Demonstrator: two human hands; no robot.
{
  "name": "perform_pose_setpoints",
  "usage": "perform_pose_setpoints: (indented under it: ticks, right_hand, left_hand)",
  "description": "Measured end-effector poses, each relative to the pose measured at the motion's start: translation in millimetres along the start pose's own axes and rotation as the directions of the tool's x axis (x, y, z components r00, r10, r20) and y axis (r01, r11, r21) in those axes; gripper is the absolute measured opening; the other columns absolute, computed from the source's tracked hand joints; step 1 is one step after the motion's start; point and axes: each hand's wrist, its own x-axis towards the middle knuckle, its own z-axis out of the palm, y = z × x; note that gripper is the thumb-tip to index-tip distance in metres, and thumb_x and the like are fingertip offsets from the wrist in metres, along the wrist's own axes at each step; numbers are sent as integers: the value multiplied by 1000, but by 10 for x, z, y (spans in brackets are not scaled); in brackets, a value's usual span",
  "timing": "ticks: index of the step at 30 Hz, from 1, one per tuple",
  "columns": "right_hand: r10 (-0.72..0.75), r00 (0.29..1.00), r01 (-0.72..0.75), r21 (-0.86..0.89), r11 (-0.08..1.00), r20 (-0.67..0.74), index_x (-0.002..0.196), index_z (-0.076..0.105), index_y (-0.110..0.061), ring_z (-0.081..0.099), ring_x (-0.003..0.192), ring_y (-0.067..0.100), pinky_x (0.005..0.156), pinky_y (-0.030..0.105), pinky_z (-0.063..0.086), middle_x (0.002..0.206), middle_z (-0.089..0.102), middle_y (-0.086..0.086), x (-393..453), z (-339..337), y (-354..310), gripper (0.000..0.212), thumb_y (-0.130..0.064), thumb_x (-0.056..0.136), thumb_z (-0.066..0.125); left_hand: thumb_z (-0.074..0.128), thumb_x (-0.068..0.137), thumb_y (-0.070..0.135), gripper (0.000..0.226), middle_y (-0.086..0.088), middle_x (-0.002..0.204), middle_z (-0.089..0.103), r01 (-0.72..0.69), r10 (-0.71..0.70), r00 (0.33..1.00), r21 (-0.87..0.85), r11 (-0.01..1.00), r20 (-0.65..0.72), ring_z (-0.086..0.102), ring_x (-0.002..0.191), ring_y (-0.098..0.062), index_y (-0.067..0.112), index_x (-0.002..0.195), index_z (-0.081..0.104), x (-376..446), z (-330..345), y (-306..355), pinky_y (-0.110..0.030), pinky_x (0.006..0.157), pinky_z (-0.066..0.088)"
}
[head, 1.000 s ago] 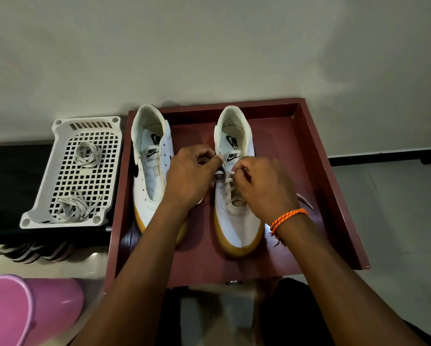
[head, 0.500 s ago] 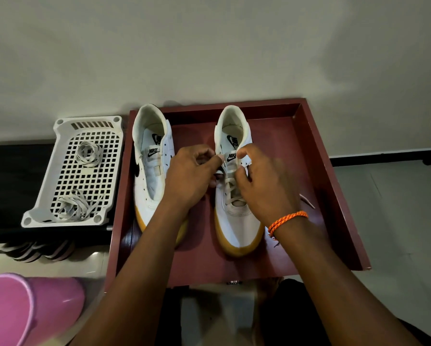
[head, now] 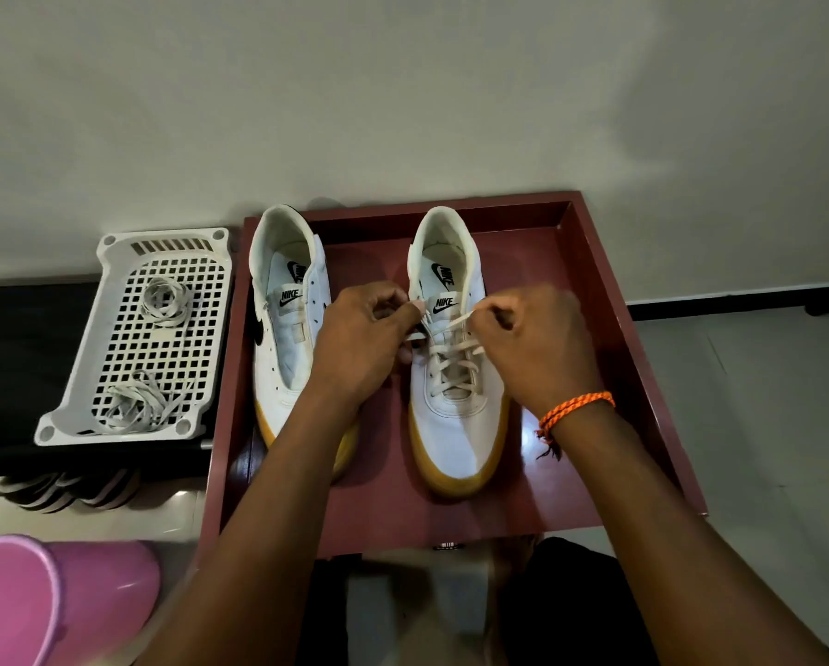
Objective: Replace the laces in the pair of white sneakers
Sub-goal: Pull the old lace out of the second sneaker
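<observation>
Two white sneakers with yellow soles stand toes toward me in a dark red tray (head: pixel 590 290). The left sneaker (head: pixel 285 338) has bare eyelets and no lace. The right sneaker (head: pixel 455 425) carries a cream lace (head: pixel 451 358) crossed through its lower eyelets. My left hand (head: pixel 359 343) pinches the upper left edge of that sneaker near the tongue. My right hand (head: pixel 532 343), with an orange cord at the wrist, pinches a lace end and draws it taut up to the right from the top eyelets.
A white perforated basket (head: pixel 114 358) left of the tray holds a coiled lace (head: pixel 165 300) and a loose tangled lace (head: pixel 136 406). A pink bucket (head: pixel 42 603) lies at the lower left. A pale wall rises behind the tray.
My right hand has shifted to the right and drawn the lace end out taut, uncovering the crossed lacing. My left hand has stayed at the sneaker's left edge.
</observation>
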Motion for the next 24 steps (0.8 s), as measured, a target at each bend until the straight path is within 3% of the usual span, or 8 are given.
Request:
perform_pose_setpoints:
  ticks: [4, 7, 9, 13, 16, 19, 21, 24]
  right_hand:
    - [32, 973, -31, 9, 999, -229, 74, 74, -19, 60, 52, 19, 54, 39, 52, 57, 63, 0, 13, -99, 26, 23, -30, 84, 56]
    - [-75, 992, 86, 112, 990, -99, 106, 79, -29, 62, 58, 11, 60, 34, 54, 64, 67, -7, -80, 6, -91, 25, -25, 93, 57]
    - [-108, 993, 106, 75, 992, 35, 115, 77, -33, 66, 66, 13, 64, 33, 54, 73, 72, -5, -142, 122, -122, 30, -30, 96, 54]
    - [-124, 986, 134, -89, 987, 109, 93, 72, -24, 63, 68, 22, 63, 41, 51, 70, 67, -1, -173, 247, -91, 21, -28, 100, 53]
    - [-74, 997, 74, -6, 997, 0, 87, 71, -20, 64, 67, 22, 63, 43, 53, 71, 69, -1, -52, 123, -76, 24, -30, 97, 51]
    - [-9, 998, 19, 153, 988, -66, 81, 74, -19, 60, 56, 10, 56, 34, 47, 62, 66, -7, 37, -30, -13, 22, -20, 96, 58]
    - [-13, 999, 6, 209, 978, 33, 87, 78, -22, 63, 58, 8, 58, 33, 50, 65, 70, -9, -10, 6, -27, 21, -24, 95, 59]
    - [-82, 986, 81, 10, 997, 146, 91, 74, -22, 67, 69, 17, 67, 41, 56, 72, 72, -4, -135, 200, -57, 23, -33, 96, 55]
  left_hand:
    - [71, 102, 27, 25, 0, 62, 70, 0, 0, 1000, 2, 1000, -1, 69, 50, -18, 8, 86, 73, 2, -1, -5, -63, 66, 61]
    - [72, 101, 28, 24, -2, 64, 72, 1, -1, 1000, 14, 1000, -10, 70, 52, -19, 9, 85, 73, 3, -9, -2, -64, 66, 61]
    - [72, 101, 28, 24, -3, 66, 73, -1, 2, 1000, 21, 1000, -16, 72, 53, -19, 11, 84, 73, 3, -5, -1, -64, 65, 62]
    - [72, 101, 27, 24, -3, 68, 74, -4, 4, 1000, 15, 1000, -7, 74, 57, -24, 12, 83, 73, 7, -6, -21, -63, 67, 62]
    - [72, 101, 26, 24, -5, 68, 75, -3, 3, 1000, 5, 1000, -3, 75, 58, -26, 10, 83, 72, 20, -11, -25, -61, 68, 61]
    - [71, 102, 26, 24, -7, 69, 75, -7, 7, 1000, 4, 1000, -1, 75, 58, -29, 9, 85, 73, 24, -11, -37, -63, 66, 61]
    - [71, 102, 27, 23, -6, 69, 75, -9, 9, 1000, 3, 1000, 0, 76, 59, -29, 11, 85, 73, 27, -6, -41, -64, 67, 62]
    - [71, 101, 27, 23, -4, 71, 76, -9, 9, 1000, 9, 1000, 1, 77, 61, -29, 13, 83, 72, 37, 9, -36, -62, 72, 63]
